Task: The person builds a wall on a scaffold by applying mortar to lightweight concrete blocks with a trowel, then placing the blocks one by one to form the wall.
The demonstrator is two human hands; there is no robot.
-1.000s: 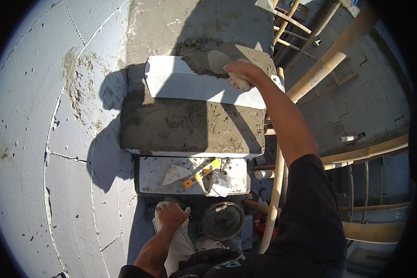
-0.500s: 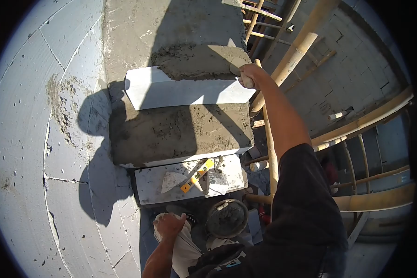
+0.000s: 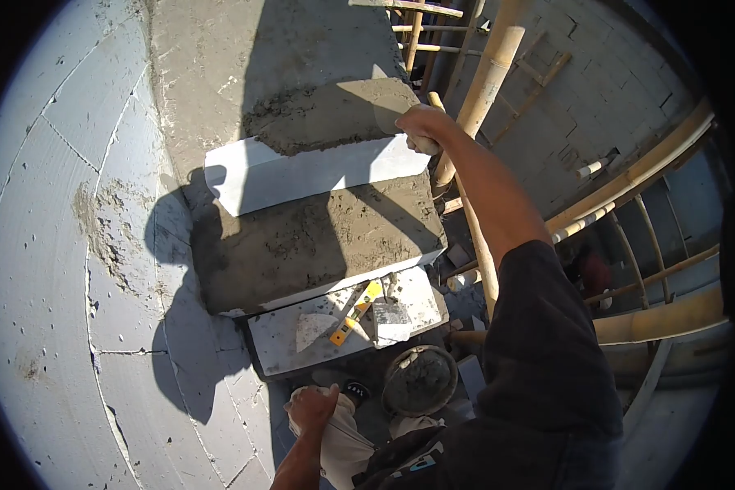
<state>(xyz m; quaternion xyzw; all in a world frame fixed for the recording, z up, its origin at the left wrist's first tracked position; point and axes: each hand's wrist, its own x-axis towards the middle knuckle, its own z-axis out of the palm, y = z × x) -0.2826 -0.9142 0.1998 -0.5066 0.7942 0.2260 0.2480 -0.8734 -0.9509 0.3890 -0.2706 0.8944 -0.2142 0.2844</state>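
Note:
My right hand is closed round the handle of a trowel at the right end of a stair-like step. The trowel's blade lies against the wet mortar on top of the white block. Below that block is a lower step covered with mortar. My left hand rests near my knee with its fingers curled; whether it holds anything is hidden. On the lowest white block lie a yellow level and broken block pieces.
A round bucket with grey mortar stands by my legs. Bamboo poles run along the right side. A grey block wall rises on the left. A person in red is partly visible below the poles at the right.
The view has shifted and tilted slightly. My right hand has moved a little to the left along the mortar's right end with the trowel. My left hand remains near my knee.

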